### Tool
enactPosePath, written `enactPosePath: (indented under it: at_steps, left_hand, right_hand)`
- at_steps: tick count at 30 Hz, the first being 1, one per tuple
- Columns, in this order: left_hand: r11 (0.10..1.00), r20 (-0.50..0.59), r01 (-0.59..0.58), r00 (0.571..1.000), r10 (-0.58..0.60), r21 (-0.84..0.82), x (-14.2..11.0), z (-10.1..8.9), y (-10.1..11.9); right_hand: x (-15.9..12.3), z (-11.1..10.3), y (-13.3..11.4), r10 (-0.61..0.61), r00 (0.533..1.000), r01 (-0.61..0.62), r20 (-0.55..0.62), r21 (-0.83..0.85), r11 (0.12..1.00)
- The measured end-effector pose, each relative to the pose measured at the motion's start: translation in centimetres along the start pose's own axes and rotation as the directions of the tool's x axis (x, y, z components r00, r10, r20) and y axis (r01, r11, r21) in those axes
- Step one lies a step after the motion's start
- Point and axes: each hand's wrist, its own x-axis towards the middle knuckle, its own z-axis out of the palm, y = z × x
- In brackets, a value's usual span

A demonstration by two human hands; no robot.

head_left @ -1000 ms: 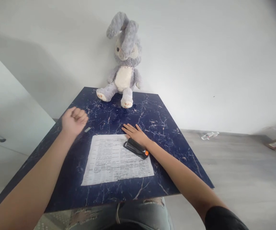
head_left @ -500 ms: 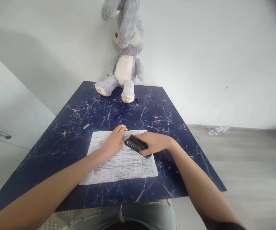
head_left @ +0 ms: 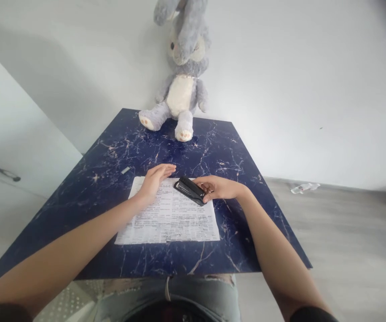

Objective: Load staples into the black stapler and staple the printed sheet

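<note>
Printed paper [head_left: 176, 221] lies flat on the dark blue marbled table in front of me. My right hand [head_left: 215, 187] holds a black stapler [head_left: 190, 189] by its right end, thumb on the near side and fingers curled at the far side. The stapler is over the upper right part of the paper; whether it touches the sheet I cannot tell. My left hand [head_left: 154, 181] rests at the paper's upper left, its fingers stretched out towards the right and holding nothing. A gap separates its fingertips from the stapler.
A grey plush rabbit [head_left: 182, 94] sits at the table's [head_left: 209, 152] far edge against the wall. Beyond the paper's upper left corner lies a small light strip [head_left: 125, 170]. A clear plastic item [head_left: 305, 188] is on the floor to the right. A cabinet handle [head_left: 3, 172] shows at left.
My left hand's fingers have straightened and lifted away from the paper's far edge. My right hand's grip has shifted towards the stapler's right end, uncovering more of it. The camera view has shifted slightly.
</note>
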Motion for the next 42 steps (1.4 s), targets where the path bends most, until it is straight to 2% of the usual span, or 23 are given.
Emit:
enactPosePath:
  at_steps: [3,7,13,16,18,20,22,24,26,28,31,33,35,37,40,41,42]
  left_hand:
    - [0.999,-0.006,0.011,1.0,-0.01,0.041,0.1,0.0,-0.3]
    - [0.998,-0.019,0.009,1.0,-0.008,0.062,0.2,-0.2,-0.4]
    - [1.0,0.029,-0.024,0.999,0.023,0.014,0.6,-0.4,-0.9]
    - [0.996,-0.021,-0.028,0.999,0.026,-0.086,0.8,-0.6,-1.0]
    - [0.983,-0.017,-0.009,1.0,0.006,-0.181,0.8,-0.7,-0.6]
    - [0.95,0.055,0.072,0.997,-0.057,-0.303,0.8,-0.7,-0.1]
    - [0.889,0.176,0.222,0.971,-0.164,-0.401,0.7,-0.7,0.4]
    - [0.828,0.271,0.341,0.933,-0.238,-0.445,0.7,-0.8,0.7]
    - [0.813,0.305,0.368,0.92,-0.248,-0.45,0.7,-0.8,0.7]
    - [0.838,0.307,0.348,0.924,-0.229,-0.42,0.7,-0.8,0.5]
    - [0.893,0.314,0.325,0.922,-0.227,-0.31,0.7,-0.8,0.3]
    - [0.925,0.315,0.3,0.923,-0.22,-0.234,0.7,-0.7,0.1]
    - [0.951,0.303,0.261,0.931,-0.202,-0.168,0.7,-0.6,-0.1]
    - [0.975,0.241,0.193,0.957,-0.162,-0.111,0.8,-0.6,-0.3]
    - [1.0,0.05,0.01,0.999,-0.01,0.009,0.8,-0.8,-0.2]
    - [0.996,-0.014,-0.06,0.998,0.061,0.065,0.8,-0.8,0.0]
    - [0.985,-0.061,-0.125,0.989,0.133,0.123,0.7,-0.9,0.3]
  right_hand:
    - [-0.1,-0.1,0.2,0.009,0.999,-0.013,-0.032,-0.116,0.993]
    - [0.8,0.6,0.2,-0.15,0.977,0.09,-0.149,-0.351,0.932]
    - [3.5,4.7,-0.4,-0.32,0.889,0.104,-0.327,-0.536,0.838]
    - [4.0,6.0,-0.4,-0.417,0.794,0.064,-0.442,-0.622,0.781]
    - [4.0,6.2,-0.2,-0.48,0.733,0.005,-0.483,-0.701,0.713]
    - [3.9,6.0,0.1,-0.539,0.71,-0.057,-0.453,-0.8,0.597]
    - [3.8,5.8,0.4,-0.592,0.709,-0.115,-0.385,-0.89,0.441]
    - [3.7,5.7,0.5,-0.611,0.727,-0.147,-0.314,-0.94,0.308]
    - [3.7,5.7,0.5,-0.587,0.759,-0.156,-0.282,-0.954,0.258]
    - [3.6,5.8,0.4,-0.543,0.786,-0.154,-0.297,-0.943,0.294]
    - [3.4,5.9,0.2,-0.47,0.809,-0.147,-0.353,-0.896,0.42]
    - [3.4,6.0,0.2,-0.436,0.817,-0.136,-0.377,-0.861,0.49]
    - [3.4,5.9,0.3,-0.437,0.807,-0.139,-0.399,-0.846,0.515]
    - [3.4,5.7,0.4,-0.476,0.744,-0.202,-0.47,-0.836,0.51]
    - [3.1,5.1,0.2,-0.517,0.588,-0.317,-0.623,-0.765,0.561]
    - [3.0,4.8,0.0,-0.498,0.567,-0.314,-0.656,-0.731,0.606]
    - [2.8,4.6,-0.1,-0.461,0.579,-0.285,-0.673,-0.696,0.659]
